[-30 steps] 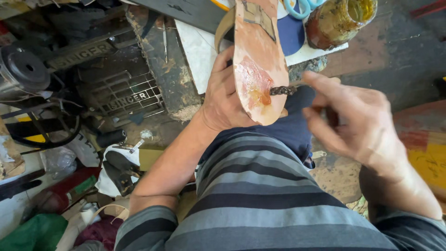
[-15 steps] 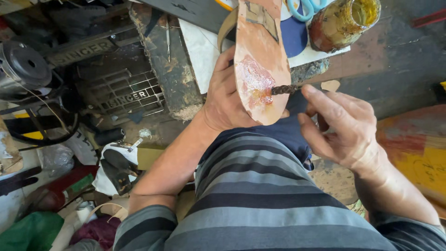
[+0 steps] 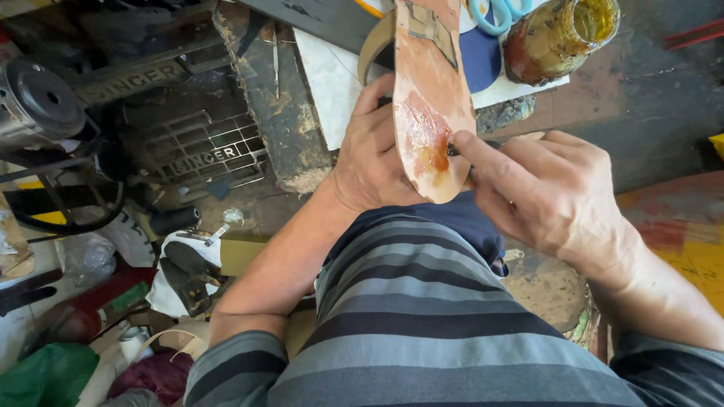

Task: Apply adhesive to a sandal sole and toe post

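The left hand (image 3: pixel 375 162) was clamped around the edge of a long, tan leather shoe sole (image 3: pixel 430 98), holding it upright above the lap with its flat face turned up; the face was pale pinkish-brown, with a glossy orange-amber smear of glue near its rounded lower end and a dark patch at the far end. The right hand (image 3: pixel 543 192), just beside the sole, had its fingers pinched together on a thin dark brush (image 3: pixel 452 149) whose tip touched the smear. Beyond the right hand stood an amber glass jar (image 3: pixel 558 34) on a white surface (image 3: pixel 328 83), with blue-handled scissors (image 3: pixel 494 13) beside it.
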